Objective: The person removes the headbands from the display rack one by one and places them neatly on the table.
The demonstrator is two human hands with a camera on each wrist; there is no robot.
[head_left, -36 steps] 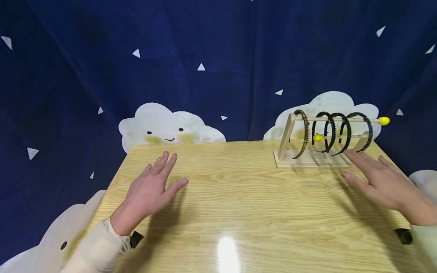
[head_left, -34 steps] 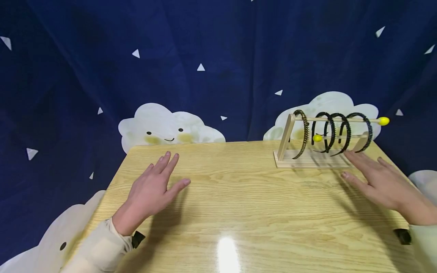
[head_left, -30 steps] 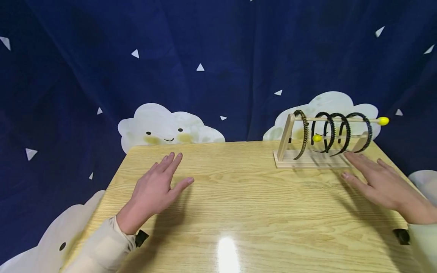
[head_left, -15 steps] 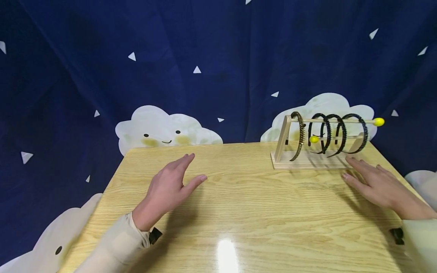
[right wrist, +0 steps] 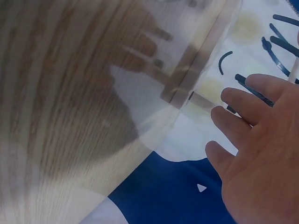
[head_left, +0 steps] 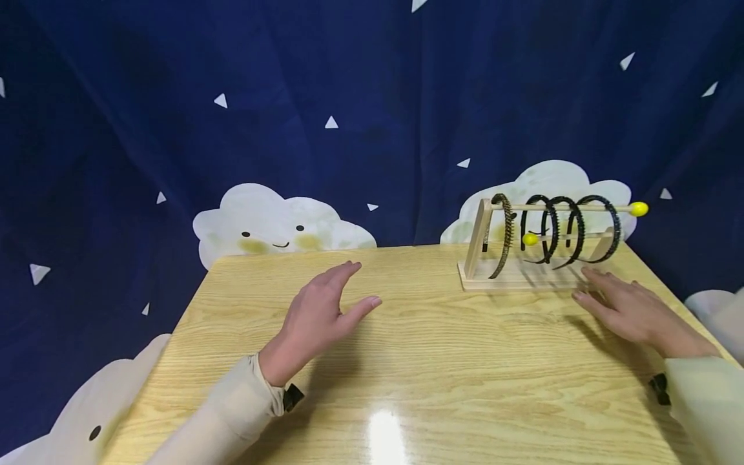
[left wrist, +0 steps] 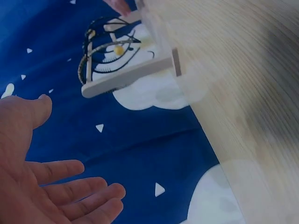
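A pale wooden headband stand (head_left: 476, 239) with yellow-tipped rods is at the back right of the table. Several headbands hang on its rods: a brownish-gold beaded one (head_left: 508, 236) at the left end and black ones (head_left: 581, 232) further right. My left hand (head_left: 316, 316) hovers over the middle of the table, fingers extended and thumb apart, holding nothing. In the left wrist view its palm (left wrist: 28, 177) faces the stand from a distance. My right hand (head_left: 633, 313), fingers extended, is in front of the stand's right end; whether it touches the base cannot be told.
The wood-grain table (head_left: 442, 361) extends below both hands, with a light reflection near its front. Behind it hangs a dark blue curtain (head_left: 279, 97) printed with white triangles and clouds. Black straps show at both sleeve cuffs.
My left hand has moved right, toward the middle of the table. The right hand has shifted slightly left in view, as has the whole scene with the head. The headbands stay on the stand.
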